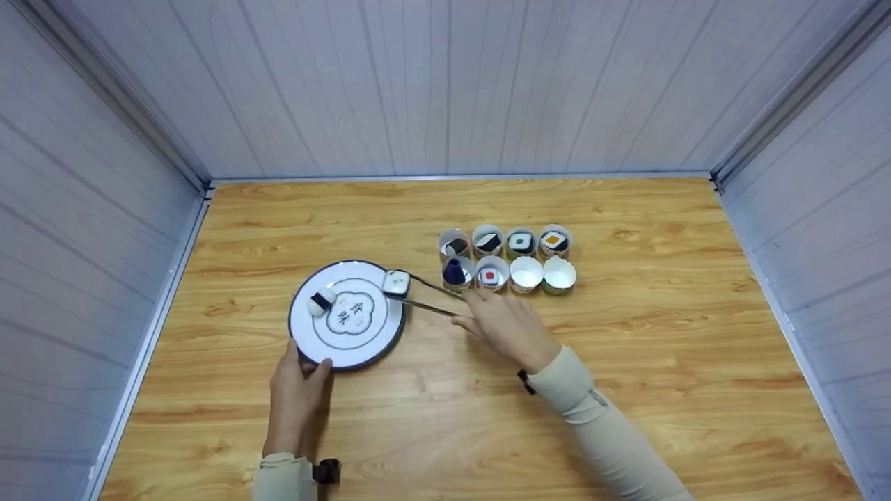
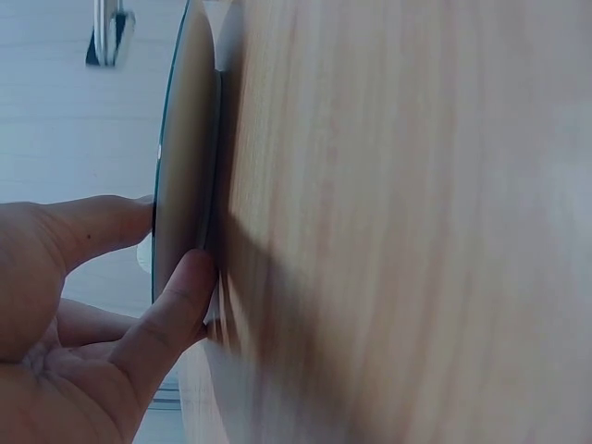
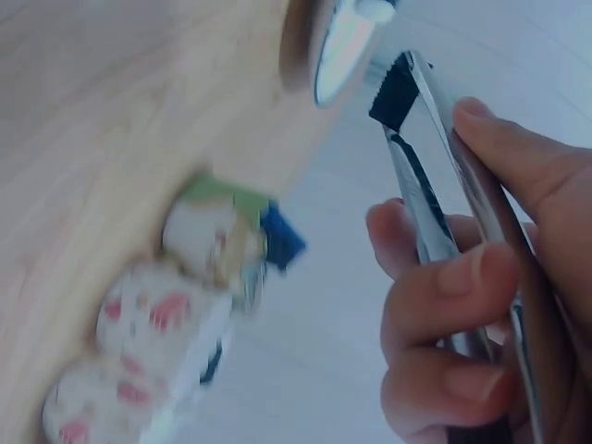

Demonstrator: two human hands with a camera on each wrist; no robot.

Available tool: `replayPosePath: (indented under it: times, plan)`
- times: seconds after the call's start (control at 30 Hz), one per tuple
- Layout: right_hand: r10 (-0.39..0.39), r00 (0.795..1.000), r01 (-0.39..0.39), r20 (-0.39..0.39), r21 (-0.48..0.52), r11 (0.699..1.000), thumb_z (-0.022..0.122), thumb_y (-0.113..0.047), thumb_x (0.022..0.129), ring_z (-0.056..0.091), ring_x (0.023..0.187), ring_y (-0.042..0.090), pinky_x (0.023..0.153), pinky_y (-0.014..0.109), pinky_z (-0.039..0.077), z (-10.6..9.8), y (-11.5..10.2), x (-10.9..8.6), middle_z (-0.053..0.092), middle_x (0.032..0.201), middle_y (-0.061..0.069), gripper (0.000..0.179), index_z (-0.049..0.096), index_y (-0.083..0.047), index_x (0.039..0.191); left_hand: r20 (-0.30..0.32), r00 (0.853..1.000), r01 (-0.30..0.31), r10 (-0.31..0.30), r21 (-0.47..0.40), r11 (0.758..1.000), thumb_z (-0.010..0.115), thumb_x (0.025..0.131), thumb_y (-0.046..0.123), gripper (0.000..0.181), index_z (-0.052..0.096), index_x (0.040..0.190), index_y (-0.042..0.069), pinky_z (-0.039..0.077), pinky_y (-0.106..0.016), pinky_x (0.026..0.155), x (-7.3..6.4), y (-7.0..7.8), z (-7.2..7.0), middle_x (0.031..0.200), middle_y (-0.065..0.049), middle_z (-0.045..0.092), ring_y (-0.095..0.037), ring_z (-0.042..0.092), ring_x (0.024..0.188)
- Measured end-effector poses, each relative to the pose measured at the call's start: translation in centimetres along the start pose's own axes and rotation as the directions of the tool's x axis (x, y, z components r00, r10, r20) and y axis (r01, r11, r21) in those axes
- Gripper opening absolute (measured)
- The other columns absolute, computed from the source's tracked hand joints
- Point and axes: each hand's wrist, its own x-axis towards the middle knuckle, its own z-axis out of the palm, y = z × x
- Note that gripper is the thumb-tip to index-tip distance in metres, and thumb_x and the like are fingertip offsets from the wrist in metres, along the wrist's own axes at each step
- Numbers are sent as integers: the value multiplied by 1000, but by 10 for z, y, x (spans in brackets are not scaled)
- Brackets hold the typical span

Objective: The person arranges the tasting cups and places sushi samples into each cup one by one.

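Observation:
My left hand [image 1: 298, 390] grips the near-left rim of a white plate with a blue edge [image 1: 358, 356], thumb and fingers on either side of it in the left wrist view. On the plate's left part sits a toy sushi piece, a white ball with a black band [image 1: 321, 300]. My right hand [image 1: 511, 327] holds metal tongs [image 1: 435, 307]. Between the tong tips is a block-shaped toy sushi piece [image 1: 397, 282], white-topped with small dots and black-sided. It hangs over the plate's right side; the left wrist view shows it apart from the plate.
Right of the plate stand two rows of paper cups [image 1: 559, 276]. Several hold toy sushi pieces, including a dark cone [image 1: 454, 271] and a red-centred piece [image 1: 489, 276]. Two front-right cups show bare insides. Pale panel walls [image 1: 445, 90] border the wooden table [image 1: 626, 417].

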Motion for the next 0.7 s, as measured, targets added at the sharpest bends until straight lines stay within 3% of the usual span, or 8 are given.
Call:
replayPosePath:
  times: [0.23,0.43,0.7]
  plan:
    - [57,993,-54,-100,31,998,66,-38,97,62,61,25,48,38,52,-20,28,-43,70,96,12,46,62,-5,129,7,1000,7,-7,-2,1000,59,101,14,78,8,159,-1,39,-49,108,-1,-1,0,153,-29,32,-39,45,131]
    - [149,983,-148,-106,15,989,66,-39,97,62,59,24,45,39,50,-33,51,-72,70,92,10,44,65,-3,123,-2,1000,7,-7,-9,1000,60,101,12,76,13,159,0,40,-49,108,-1,0,2,148,-28,38,-39,46,129]
    - [299,946,-302,-128,-4,953,68,-38,96,62,58,29,40,40,46,-41,82,-101,71,101,16,43,66,-1,118,-14,1000,-25,25,-3,1000,61,100,12,74,17,158,-1,43,-49,105,-1,-2,3,145,-28,42,-38,49,125]
